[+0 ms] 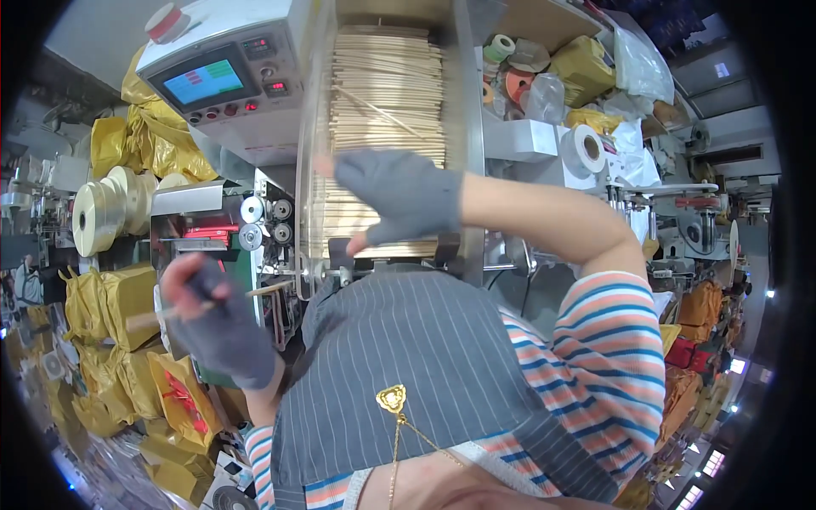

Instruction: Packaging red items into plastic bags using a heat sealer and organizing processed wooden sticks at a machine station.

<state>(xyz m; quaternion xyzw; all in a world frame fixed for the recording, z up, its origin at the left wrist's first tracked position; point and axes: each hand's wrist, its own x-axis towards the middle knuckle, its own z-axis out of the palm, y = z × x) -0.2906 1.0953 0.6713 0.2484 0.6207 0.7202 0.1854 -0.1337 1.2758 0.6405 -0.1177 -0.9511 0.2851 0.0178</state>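
Thin pale wooden sticks [387,64] lie stacked crosswise in a long metal trough in front of me, with one stick lying askew on top. My right hand [399,197], in a grey fingerless glove, reaches across the near part of the stack. Its fingers are stretched out and apart, and nothing shows in its grip. Off to the left, my left hand [217,319], gloved the same way and smeared by motion, is closed round a wooden stick [268,290] that pokes out on both sides. Whether it holds more than one, I cannot tell.
The metal trough [466,102] runs away from my body. Left of it stands a machine control box [225,72] with a screen and a red-topped button. Metal rollers [265,221], film rolls [106,208] and yellow bags [110,306] lie further left; a white roll [586,149] is at right.
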